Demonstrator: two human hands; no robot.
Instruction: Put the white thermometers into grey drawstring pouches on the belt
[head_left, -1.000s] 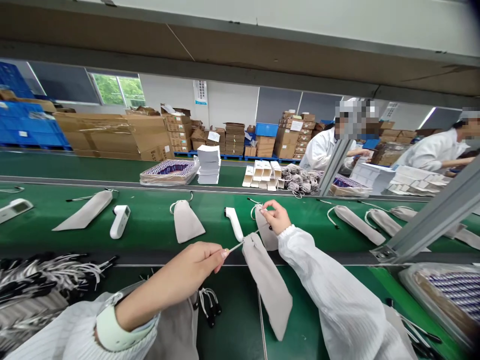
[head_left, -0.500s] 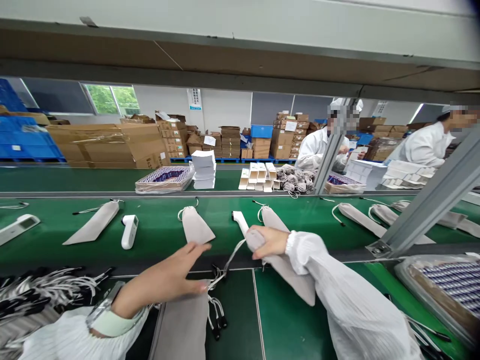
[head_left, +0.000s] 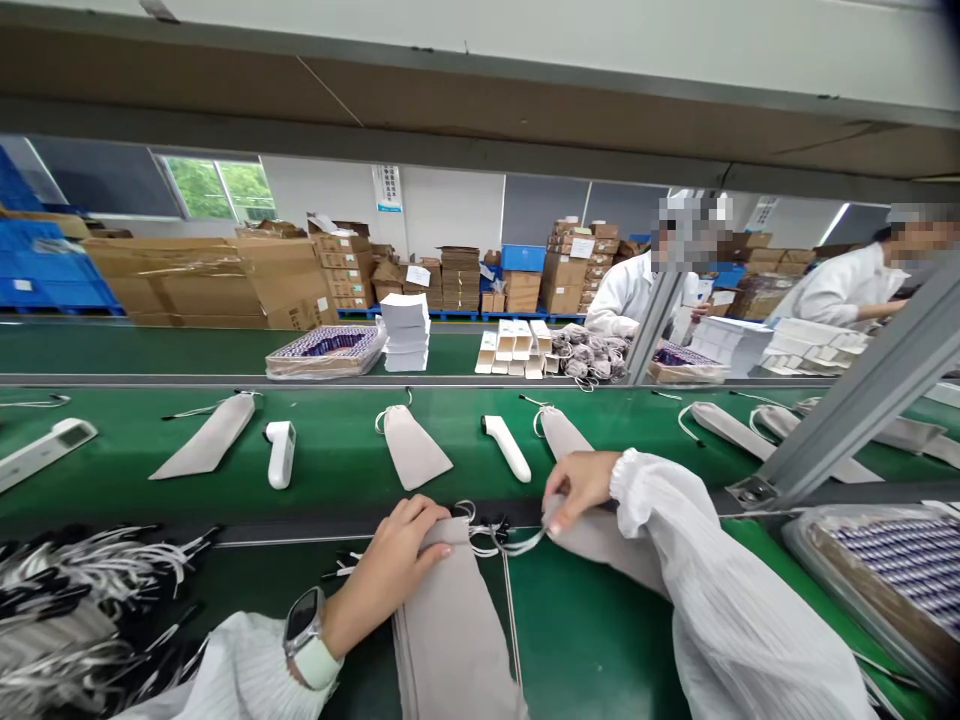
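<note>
Three white thermometers (head_left: 281, 452) and six grey drawstring pouches (head_left: 412, 458) lie along the green conveyor belt (head_left: 337, 480). On the near tabletop (head_left: 592, 640), the left hand (head_left: 401, 555) presses flat on a pouch stack (head_left: 450, 630). The right hand (head_left: 577, 485) fingers pinch one pouch's drawstring (head_left: 517, 545).
</note>
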